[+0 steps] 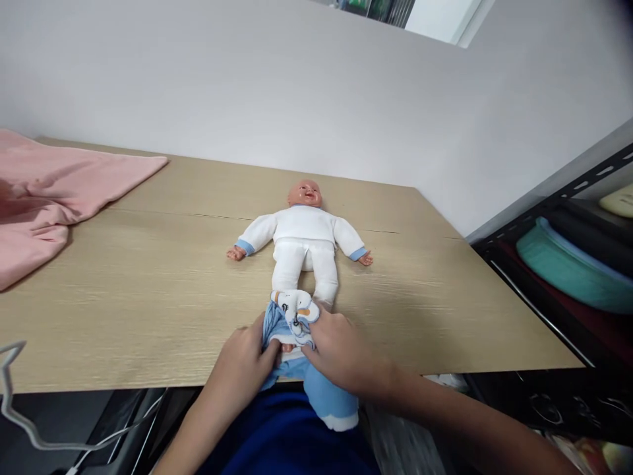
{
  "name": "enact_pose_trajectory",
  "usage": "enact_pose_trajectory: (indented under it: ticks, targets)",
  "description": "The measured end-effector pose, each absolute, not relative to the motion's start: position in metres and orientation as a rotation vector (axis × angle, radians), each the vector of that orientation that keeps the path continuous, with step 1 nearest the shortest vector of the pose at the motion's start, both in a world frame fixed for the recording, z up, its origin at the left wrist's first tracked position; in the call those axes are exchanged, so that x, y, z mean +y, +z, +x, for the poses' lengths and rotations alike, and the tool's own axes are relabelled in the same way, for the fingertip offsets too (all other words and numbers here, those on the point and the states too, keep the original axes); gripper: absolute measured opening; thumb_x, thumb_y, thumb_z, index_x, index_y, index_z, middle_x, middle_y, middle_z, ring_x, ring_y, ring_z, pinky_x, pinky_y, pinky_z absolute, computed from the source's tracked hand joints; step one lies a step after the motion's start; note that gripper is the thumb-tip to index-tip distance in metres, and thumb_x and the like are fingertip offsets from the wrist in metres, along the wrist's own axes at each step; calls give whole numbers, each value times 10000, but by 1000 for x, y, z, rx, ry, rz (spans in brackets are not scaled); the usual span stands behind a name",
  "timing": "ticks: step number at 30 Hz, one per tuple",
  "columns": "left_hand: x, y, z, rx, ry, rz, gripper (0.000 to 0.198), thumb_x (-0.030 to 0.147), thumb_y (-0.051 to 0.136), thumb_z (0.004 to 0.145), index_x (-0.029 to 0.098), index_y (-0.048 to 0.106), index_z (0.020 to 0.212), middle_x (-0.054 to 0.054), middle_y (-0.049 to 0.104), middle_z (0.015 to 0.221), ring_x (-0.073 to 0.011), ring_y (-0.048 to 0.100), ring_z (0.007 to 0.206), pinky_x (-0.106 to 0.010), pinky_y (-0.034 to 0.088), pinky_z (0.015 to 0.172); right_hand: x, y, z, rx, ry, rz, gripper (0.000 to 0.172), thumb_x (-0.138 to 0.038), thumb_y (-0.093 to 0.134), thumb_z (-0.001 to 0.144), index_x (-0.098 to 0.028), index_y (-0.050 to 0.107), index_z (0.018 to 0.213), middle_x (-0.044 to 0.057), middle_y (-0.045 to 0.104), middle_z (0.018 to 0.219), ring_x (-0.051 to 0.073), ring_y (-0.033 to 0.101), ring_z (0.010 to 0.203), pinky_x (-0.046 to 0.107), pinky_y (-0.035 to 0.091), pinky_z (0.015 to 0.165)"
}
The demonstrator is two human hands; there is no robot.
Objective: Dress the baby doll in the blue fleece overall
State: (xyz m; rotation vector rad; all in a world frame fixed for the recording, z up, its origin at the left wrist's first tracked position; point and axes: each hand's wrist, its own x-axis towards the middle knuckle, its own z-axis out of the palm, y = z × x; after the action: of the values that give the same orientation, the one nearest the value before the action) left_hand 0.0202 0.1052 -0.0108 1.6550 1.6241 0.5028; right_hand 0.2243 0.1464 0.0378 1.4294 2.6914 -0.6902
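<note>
Wearing deep blue at the body
Showing a plain blue garment (289,439), shading toward navy near its top edge; leaving left hand (243,358), right hand (346,348) and both forearms (210,409) bare.

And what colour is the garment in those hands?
The garment is mainly light blue with some white, shown best in the head view.

Soft light brightens the table (148,284); shadows are faint.

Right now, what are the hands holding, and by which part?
A light-blue garment, by bunched fabric: left hand on one side, right hand on the other, doll's toes showing between. Exact garment part: can't tell.
</note>
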Motion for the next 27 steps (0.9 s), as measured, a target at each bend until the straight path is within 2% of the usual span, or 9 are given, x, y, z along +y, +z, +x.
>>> enact_pose_trajectory:
  ticks: [2, 6, 10, 12, 14, 18, 21, 25, 27]
  targets:
    - [107, -22, 18, 1671, 574, 1692, 452, 350, 431, 999, 164, 639, 1355, -183, 811, 1076, -427, 759, 1031, -572, 528, 962, 146, 31, 226, 2694, -703, 1421, 305, -245, 606, 1054, -150, 746, 1307, 219, 779, 1375, 349, 771, 1192, 456, 590, 1022]
    - [111, -44, 12, 1619, 922, 1791, 501, 279, 511, 971, 179, 616, 1450, -198, 678, 1432, -414, 641, 1368, -643, 459, 1180, 150, 19, 229, 2724, -817, 1481, 179, -224, 661, 993, -165, 785, 1107, 135, 834, 1136, 296, 780, 1061, 402, 573, 997]
    - [119, -43, 7, 1389, 1084, 1769, 559, 199, 560, 979, 176, 496, 1534, -180, 605, 1520, -334, 559, 1481, -535, 415, 1283, 157, 16, 232, 2869, -884, 1525, 271, -189, 695, 952, -153, 760, 1212, 155, 769, 1277, 294, 744, 1137, 414, 578, 1052]
    - [126, -36, 4, 1347, 1037, 1714, 492, 202, 586, 988, 181, 524, 1475, -155, 657, 1448, -315, 620, 1404, -484, 470, 1225, 162, 14, 233, 2967, -883, 1505, 288, -196, 733, 944, -141, 751, 1226, 181, 716, 1361, 317, 713, 1217, 451, 570, 1116]
    - [134, -30, 0, 1331, 1010, 1674, 403, 211, 626, 976, 194, 573, 1375, -105, 717, 1301, -293, 695, 1246, -429, 539, 1105, 168, 11, 235, 3049, -888, 1470, 267, -203, 764, 938, -135, 748, 1196, 183, 702, 1343, 338, 693, 1250, 486, 569, 1142]
    - [148, -30, -10, 1250, 1050, 1688, 287, 259, 723, 957, 210, 614, 1218, -35, 719, 1096, -238, 709, 993, -348, 572, 900, 180, 2, 238, 3127, -1076, 1389, 303, -164, 784, 925, -172, 727, 1223, 134, 706, 1291, 299, 728, 1179, 456, 612, 1096]
    - [154, -37, -13, 1169, 1068, 1678, 250, 226, 735, 964, 216, 624, 1188, -30, 708, 1085, -219, 700, 1001, -322, 572, 897, 186, -3, 241, 3137, -1220, 1286, 318, -204, 793, 959, -207, 711, 1266, 112, 672, 1328, 271, 734, 1174, 445, 629, 1106]
    - [153, -40, -16, 1094, 1086, 1615, 329, 154, 721, 971, 250, 620, 1269, -18, 722, 1136, -189, 717, 1020, -276, 592, 905, 191, -6, 244, 3317, -1163, 933, 335, -168, 721, 1005, -185, 672, 1336, 163, 614, 1450, 303, 641, 1385, 466, 578, 1225]
    - [154, -39, -21, 1056, 1048, 1642, 350, 176, 740, 1002, 274, 619, 1315, -16, 748, 1154, -186, 741, 1024, -259, 603, 899, 194, -7, 247, 3340, -1098, 918, 369, -104, 677, 978, -162, 639, 1341, 175, 640, 1411, 294, 665, 1320, 445, 606, 1180]
